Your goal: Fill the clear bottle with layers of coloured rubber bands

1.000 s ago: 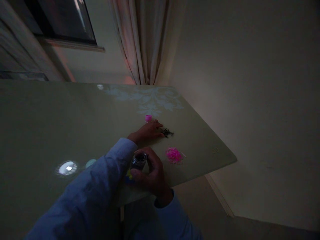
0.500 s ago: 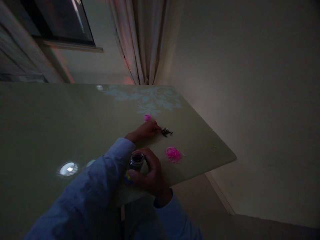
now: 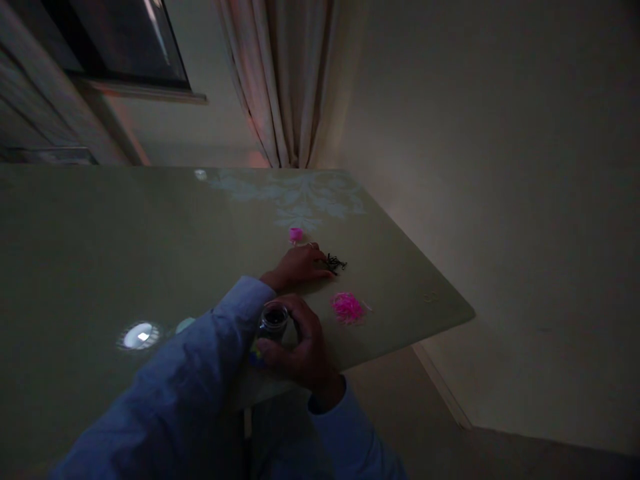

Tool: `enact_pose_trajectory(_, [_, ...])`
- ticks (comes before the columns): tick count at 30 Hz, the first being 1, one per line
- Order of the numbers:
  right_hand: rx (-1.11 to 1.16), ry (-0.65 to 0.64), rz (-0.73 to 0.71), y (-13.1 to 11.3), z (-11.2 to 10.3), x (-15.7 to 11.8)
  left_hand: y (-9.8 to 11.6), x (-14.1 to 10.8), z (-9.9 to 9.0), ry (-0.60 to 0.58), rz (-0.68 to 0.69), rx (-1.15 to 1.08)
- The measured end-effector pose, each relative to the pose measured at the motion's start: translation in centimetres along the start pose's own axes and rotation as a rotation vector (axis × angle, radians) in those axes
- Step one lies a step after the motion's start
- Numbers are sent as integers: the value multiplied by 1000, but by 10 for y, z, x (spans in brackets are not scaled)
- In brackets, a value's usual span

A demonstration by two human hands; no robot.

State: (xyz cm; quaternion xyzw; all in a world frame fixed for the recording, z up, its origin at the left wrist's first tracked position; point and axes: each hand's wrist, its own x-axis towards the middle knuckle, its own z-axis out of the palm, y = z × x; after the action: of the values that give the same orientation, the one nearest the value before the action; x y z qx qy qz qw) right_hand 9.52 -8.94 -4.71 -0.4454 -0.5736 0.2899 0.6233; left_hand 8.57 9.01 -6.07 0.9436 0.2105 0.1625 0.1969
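Observation:
My right hand [image 3: 307, 343] is wrapped around a small clear jar [image 3: 273, 319] with an open mouth and dark contents, held upright near the table's front edge. Beyond it, my left hand [image 3: 303, 263] rests low over the table, thumb and fingers parted at the left side of a small pile of thin black strands [image 3: 336, 263]. Whether its fingertips touch some of the strands is hard to see in the dim light. A heap of thin pink strands [image 3: 347, 307] lies to the right of the jar. Behind my left hand stands a small pink cap-like piece [image 3: 295, 235].
The pale glossy table [image 3: 410, 287] has a floral pattern and a rounded right corner. Lamp light reflects at its left. A wall [image 3: 500, 200] rises on the right, with a curtain [image 3: 285, 80] and a window [image 3: 125, 40] behind.
My left hand has shifted slightly right, and its thumb and fingers have spread apart beside the black strands. My right hand keeps the jar in the same place.

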Motion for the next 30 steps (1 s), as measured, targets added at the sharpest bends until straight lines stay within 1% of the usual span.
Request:
enact_pose_trajectory(4, [1, -1, -17, 2, 1, 0, 3, -1, 4, 15, -23, -5])
enact_pose_trajectory(8, [12, 1, -28, 3, 1, -1, 3, -2, 5, 3, 14, -45])
enact_pose_trajectory(15, [7, -9, -3, -1, 0, 0, 1, -1, 7, -7, 78, -101])
enact_pose_trajectory(23, [8, -14, -4, 2, 1, -1, 2, 0, 9, -15, 76, -99])
enact_pose_trajectory(26, [12, -3, -6, 2, 1, -1, 5, 1, 9, -40, 99, -67])
enact_pose_trajectory(30, [1, -10, -6, 1, 1, -1, 9, 3, 9, -116, 103, 67])
